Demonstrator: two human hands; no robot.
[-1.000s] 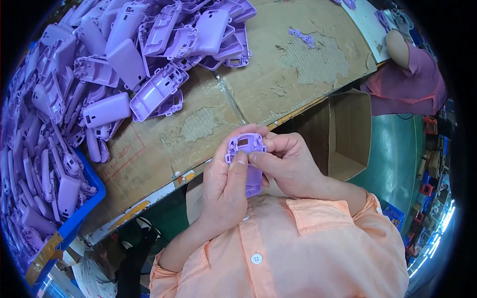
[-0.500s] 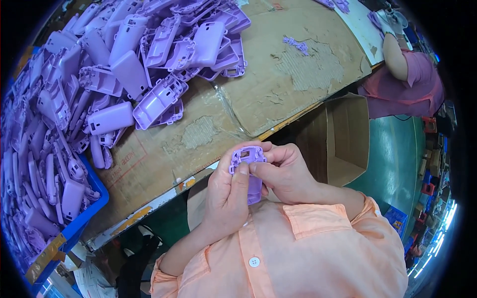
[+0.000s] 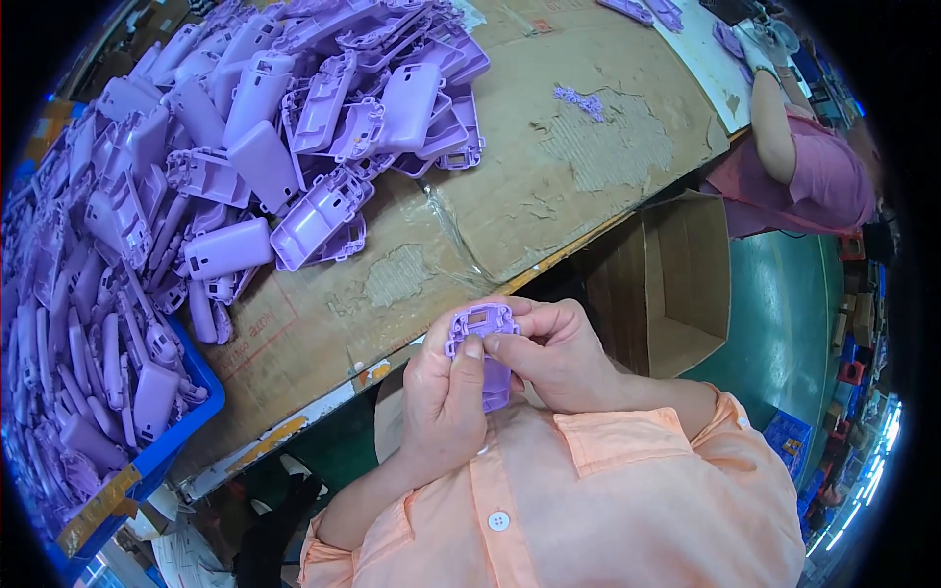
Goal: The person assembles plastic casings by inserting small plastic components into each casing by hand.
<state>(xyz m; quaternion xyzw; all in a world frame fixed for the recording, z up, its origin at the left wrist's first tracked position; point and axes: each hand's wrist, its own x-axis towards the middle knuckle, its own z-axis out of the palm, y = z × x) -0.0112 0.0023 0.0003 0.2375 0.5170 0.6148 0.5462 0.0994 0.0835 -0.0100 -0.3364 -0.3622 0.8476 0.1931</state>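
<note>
Close to my chest, both hands grip one purple plastic casing (image 3: pixel 497 385), its hollow side facing up and its slotted end pointing away from me. My left hand (image 3: pixel 441 390) wraps its left side, with the thumb pressed near the slot. From the right, my right hand (image 3: pixel 567 355) pinches the casing near the same end, thumb and fingers closed on it. The fingers hide part of its edges and underside. A large heap of similar purple casings (image 3: pixel 227 248) lies to the left on the table, some face up, some face down.
A blue crate (image 3: pixel 201 407) full of casings stands at the left. Worn cardboard (image 3: pixel 510 186) covers the table, with purple scraps (image 3: pixel 580 103) on it. An open cardboard box (image 3: pixel 686 284) sits below the table edge. At the far right, another person (image 3: pixel 799 171) works at a white surface.
The casing and my hands have shifted slightly toward me, and my fingers have adjusted a little on it. The other person's arm has moved.
</note>
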